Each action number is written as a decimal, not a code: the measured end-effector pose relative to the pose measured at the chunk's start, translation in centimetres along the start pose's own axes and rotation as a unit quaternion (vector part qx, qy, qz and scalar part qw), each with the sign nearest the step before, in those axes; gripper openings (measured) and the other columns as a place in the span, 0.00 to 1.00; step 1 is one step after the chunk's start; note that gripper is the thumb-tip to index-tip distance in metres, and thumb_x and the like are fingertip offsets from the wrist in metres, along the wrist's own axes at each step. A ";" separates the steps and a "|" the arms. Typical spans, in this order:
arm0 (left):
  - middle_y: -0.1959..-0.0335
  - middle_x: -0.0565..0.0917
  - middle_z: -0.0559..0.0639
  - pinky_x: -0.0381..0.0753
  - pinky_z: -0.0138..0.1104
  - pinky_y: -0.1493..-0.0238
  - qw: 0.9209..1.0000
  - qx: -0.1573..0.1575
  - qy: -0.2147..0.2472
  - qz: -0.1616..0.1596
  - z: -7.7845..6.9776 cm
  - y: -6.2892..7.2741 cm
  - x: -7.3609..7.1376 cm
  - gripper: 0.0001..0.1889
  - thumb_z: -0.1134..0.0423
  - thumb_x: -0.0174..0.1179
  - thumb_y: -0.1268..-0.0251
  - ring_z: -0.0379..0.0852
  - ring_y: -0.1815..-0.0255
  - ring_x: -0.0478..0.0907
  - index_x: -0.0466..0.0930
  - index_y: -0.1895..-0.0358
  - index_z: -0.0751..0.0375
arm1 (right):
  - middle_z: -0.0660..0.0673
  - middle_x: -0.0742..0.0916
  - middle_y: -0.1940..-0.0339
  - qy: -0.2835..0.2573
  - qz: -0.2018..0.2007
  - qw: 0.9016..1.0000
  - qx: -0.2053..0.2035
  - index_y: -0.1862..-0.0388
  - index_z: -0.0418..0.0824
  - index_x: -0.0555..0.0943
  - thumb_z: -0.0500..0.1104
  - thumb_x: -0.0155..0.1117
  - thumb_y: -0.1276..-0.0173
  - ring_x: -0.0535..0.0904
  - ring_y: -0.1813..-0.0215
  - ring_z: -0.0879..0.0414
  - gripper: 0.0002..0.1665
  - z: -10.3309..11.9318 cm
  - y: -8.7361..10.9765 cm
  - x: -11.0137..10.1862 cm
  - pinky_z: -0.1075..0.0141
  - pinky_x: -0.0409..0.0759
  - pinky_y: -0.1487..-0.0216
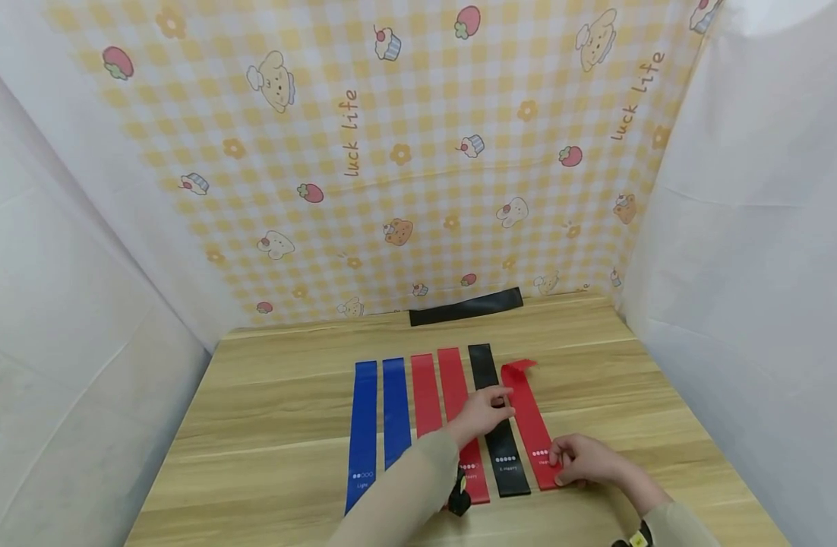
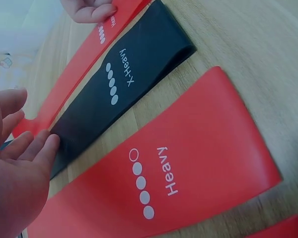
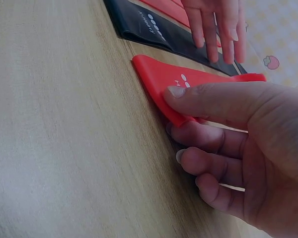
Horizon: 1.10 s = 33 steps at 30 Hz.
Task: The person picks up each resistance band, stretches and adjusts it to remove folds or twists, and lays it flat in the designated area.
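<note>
At the right end of a row of flat resistance bands, my right hand [image 1: 588, 460] pinches the near corner of a red resistance band [image 1: 529, 414] between thumb and fingers. The far end of that band is folded over and twisted to the right. My left hand [image 1: 478, 414] is over the black X-Heavy band [image 1: 507, 456], beside the red band's far half. Its fingers are loosely bent with nothing between them in the left wrist view, and fingertips [image 2: 52, 141] lie at the black band's edge. Left of it is a red Heavy band [image 2: 198, 153], partly under my forearm.
Farther left lie another red band [image 1: 425, 387] and two blue bands [image 1: 362, 425], [image 1: 395, 410]. A second black band [image 1: 466, 307] lies crosswise at the back of the wooden table [image 1: 268, 403], by the checked cloth [image 1: 432, 190]. White cloths hang at both sides.
</note>
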<state>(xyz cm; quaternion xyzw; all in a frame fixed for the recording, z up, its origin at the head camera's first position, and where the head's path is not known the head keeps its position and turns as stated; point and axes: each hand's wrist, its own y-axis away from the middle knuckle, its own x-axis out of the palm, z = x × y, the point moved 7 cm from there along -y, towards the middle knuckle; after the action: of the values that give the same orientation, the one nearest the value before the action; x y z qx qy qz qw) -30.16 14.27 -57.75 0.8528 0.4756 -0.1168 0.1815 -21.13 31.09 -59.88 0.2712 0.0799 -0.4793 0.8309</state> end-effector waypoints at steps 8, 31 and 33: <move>0.42 0.80 0.50 0.80 0.41 0.45 1.000 -0.009 -0.001 -0.011 0.2 0.2 -0.4 0.18 0.61 0.64 0.32 0.49 0.42 0.77 0.82 0.40 0.54 | 0.50 0.76 0.80 0.004 0.006 1.000 0.000 0.64 0.37 0.77 0.36 0.74 0.42 0.69 0.80 0.59 0.13 0.3 0.0 0.1 0.70 0.70 0.79; 0.46 0.83 0.53 0.80 0.43 0.48 0.994 -0.015 0.022 -0.102 2.1 0.5 -11.4 0.17 0.59 0.58 0.27 0.50 0.47 0.80 0.80 0.39 0.61 | 0.49 0.83 0.71 0.170 -0.036 0.984 -0.045 0.62 0.39 0.83 0.42 0.67 0.33 0.76 0.69 0.55 0.06 7.7 -6.5 -3.0 0.61 0.76 0.67; 0.45 0.82 0.52 0.80 0.43 0.48 0.993 -0.023 0.028 -0.113 2.6 0.6 -12.5 0.18 0.59 0.57 0.25 0.50 0.46 0.79 0.80 0.38 0.59 | 0.50 0.85 0.67 0.169 -0.050 0.982 -0.066 0.60 0.37 0.84 0.42 0.67 0.33 0.77 0.67 0.56 0.08 8.7 -8.3 -2.9 0.61 0.78 0.64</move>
<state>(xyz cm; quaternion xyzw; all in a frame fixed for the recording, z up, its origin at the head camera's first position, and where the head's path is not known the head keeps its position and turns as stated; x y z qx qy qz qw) -36.18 3.26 -55.37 0.7919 0.5768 -0.1015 0.1730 -30.69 25.39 -54.55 0.2880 0.2640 -0.4612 0.7967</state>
